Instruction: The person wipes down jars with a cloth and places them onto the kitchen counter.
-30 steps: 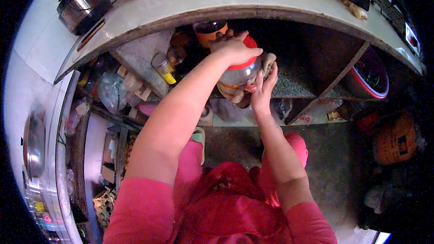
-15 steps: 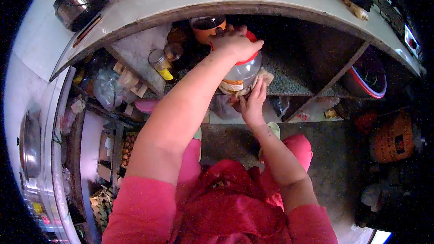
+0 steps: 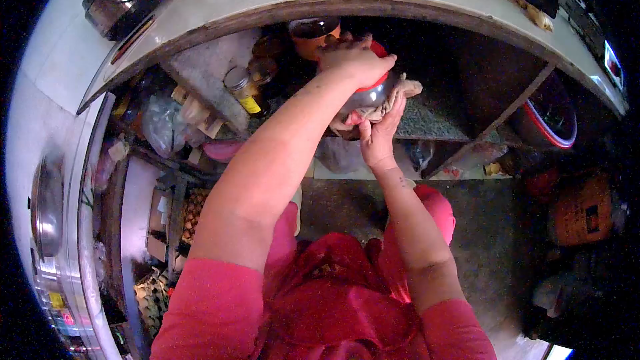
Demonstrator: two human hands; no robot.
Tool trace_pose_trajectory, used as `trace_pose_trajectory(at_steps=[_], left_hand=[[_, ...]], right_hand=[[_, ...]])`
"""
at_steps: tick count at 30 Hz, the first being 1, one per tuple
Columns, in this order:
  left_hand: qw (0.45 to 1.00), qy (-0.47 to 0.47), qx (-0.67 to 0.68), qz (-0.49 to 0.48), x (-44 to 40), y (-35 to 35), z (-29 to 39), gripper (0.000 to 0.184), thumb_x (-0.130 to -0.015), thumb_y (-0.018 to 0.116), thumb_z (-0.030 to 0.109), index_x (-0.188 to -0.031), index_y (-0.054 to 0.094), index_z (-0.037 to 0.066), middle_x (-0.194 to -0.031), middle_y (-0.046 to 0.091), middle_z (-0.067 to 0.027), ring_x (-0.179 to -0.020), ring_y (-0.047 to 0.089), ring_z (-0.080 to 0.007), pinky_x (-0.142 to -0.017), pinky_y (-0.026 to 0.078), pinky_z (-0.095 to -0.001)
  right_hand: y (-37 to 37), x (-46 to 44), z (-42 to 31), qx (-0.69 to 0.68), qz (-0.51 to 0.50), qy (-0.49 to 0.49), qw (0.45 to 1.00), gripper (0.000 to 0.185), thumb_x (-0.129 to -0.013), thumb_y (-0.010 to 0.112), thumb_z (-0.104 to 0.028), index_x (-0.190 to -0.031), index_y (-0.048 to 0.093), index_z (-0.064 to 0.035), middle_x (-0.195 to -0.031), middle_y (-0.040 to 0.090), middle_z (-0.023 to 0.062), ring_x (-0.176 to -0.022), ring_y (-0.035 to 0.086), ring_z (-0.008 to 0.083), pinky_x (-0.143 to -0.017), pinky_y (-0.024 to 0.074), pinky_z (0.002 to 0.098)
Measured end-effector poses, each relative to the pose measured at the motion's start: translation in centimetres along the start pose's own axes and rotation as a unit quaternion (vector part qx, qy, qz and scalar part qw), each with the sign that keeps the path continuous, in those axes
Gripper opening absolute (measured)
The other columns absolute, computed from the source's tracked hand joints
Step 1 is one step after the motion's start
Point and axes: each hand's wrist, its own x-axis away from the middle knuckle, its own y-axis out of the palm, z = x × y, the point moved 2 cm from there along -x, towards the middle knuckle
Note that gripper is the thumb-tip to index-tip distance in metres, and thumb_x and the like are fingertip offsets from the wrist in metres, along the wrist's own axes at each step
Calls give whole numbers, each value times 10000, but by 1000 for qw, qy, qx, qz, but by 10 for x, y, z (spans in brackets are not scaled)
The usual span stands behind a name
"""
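Observation:
A clear jar with a red lid stands on the shelf under the counter. My left hand reaches over its top, fingers curled round the lid. In my right hand is a beige cloth, pressed against the near side of the jar and bunched around it. The cloth and my fingers hide most of the jar's lower part. Just behind my left hand is an orange container with a dark top.
Left of my forearm stands a small jar with a yellow label, beside another small jar. Overhead runs the counter's edge. A wooden partition separates the shelf from a red-rimmed basin. A rice cooker sits on the counter.
The cloth has moved up the jar with my right hand and now covers the label that showed before. My left hand stays on the lid. The whole view has shifted slightly.

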Motion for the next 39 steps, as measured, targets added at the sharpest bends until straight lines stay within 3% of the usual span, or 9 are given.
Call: trace_pose_trajectory(at_steps=[6,12,16,19,27,28,31,36,39], left_hand=[[1000,6,5,-1,1,-2,-1,900,-837,364,732,-1490,273,119,-1508,322,-157,-1376,330,-360,-1142,202,-479],[1000,-11,19,-6,7,-8,0,900,-829,382,733,-1490,278,132,-1501,337,-153,-1376,337,-342,-1136,222,-476],[999,-1,-10,32,5,-3,-2,905,-823,394,732,-1491,272,133,-1494,351,-153,-1372,347,-336,-1137,223,-469],[999,-8,34,-17,8,-9,0,906,-823,395,732,-1486,286,125,-1518,310,-143,-1389,318,-325,-1144,213,-456],[999,20,33,11,-2,4,-3,895,-839,377,718,-1487,273,110,-1524,300,-129,-1400,299,-313,-1150,201,-444],[999,27,37,12,-4,6,-4,889,-845,374,712,-1488,270,107,-1524,300,-128,-1399,301,-314,-1149,200,-448],[1000,-6,18,-19,4,-5,0,870,-862,358,696,-1484,274,93,-1539,264,-124,-1409,276,-317,-1151,192,-457],[997,17,75,-8,-16,9,-5,852,-866,360,695,-1479,291,108,-1546,247,-124,-1413,260,-330,-1153,180,-464],[989,-4,143,-44,-20,12,-7,910,-821,367,756,-1469,314,119,-1557,203,-140,-1422,230,-320,-1152,170,-462]], right_hand=[[-3,27,26,64,-103,62,991,1017,-777,739,-209,-1461,34,55,-1483,212,295,-1380,217,456,-1141,188,500],[-7,30,19,93,-123,91,984,1014,-788,730,-204,-1464,21,54,-1496,188,294,-1369,228,462,-1131,195,517],[-2,31,22,66,-101,73,990,985,-809,704,-191,-1464,11,58,-1497,159,306,-1379,194,465,-1138,162,512],[-3,27,14,39,-79,34,996,940,-839,663,-175,-1460,0,68,-1501,126,307,-1392,153,461,-1150,110,502],[-20,-9,-28,17,-26,-26,999,922,-840,663,-176,-1466,27,57,-1511,116,291,-1405,108,457,-1149,84,519],[-20,-16,-29,23,-1,-77,997,904,-842,662,-209,-1473,63,38,-1512,115,287,-1402,105,460,-1145,91,522],[-22,-32,-44,53,16,-73,996,938,-756,713,-159,-1472,130,0,-1485,164,309,-1371,166,495,-1131,111,569],[-21,-43,-34,27,25,-64,997,864,-830,656,-279,-1474,148,-8,-1470,215,296,-1356,216,479,-1134,166,524],[-13,-37,0,-82,8,-3,997,864,-831,660,-296,-1467,158,3,-1484,181,299,-1376,198,457,-1142,163,497]])
